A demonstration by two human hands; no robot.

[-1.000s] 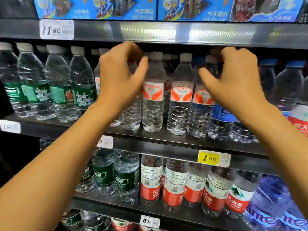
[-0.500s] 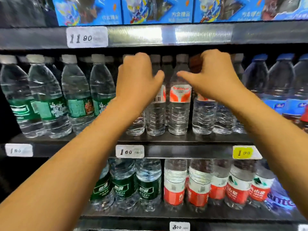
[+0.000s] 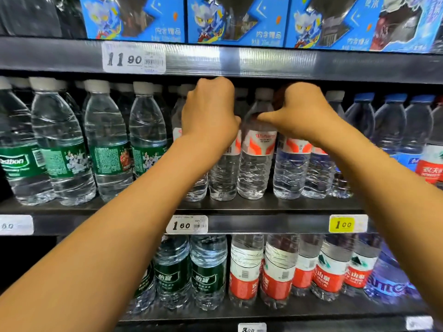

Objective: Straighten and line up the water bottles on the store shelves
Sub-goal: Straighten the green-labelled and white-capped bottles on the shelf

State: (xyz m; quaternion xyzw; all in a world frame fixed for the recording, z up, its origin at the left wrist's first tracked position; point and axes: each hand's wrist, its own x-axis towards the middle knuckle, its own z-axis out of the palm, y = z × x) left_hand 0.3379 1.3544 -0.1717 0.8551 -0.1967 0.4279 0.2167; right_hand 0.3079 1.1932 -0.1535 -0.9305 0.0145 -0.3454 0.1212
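Since 0.5 s ago: left hand (image 3: 209,113) and right hand (image 3: 304,113) drawn closer, curled over red-label bottles (image 3: 257,149); actual grasp hidden, cannot tell.

Both hands (image 3: 209,113) hide their fingertips and the bottle necks behind.

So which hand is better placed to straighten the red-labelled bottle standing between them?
Probably the right hand: its thumb already touches the red-labelled bottle at the shoulder. The left hand covers the neighbouring bottle.

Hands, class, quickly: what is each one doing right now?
Left hand: fingers curled round a red-label bottle on the middle shelf.
Right hand: curled over the next bottle; grip itself hidden.
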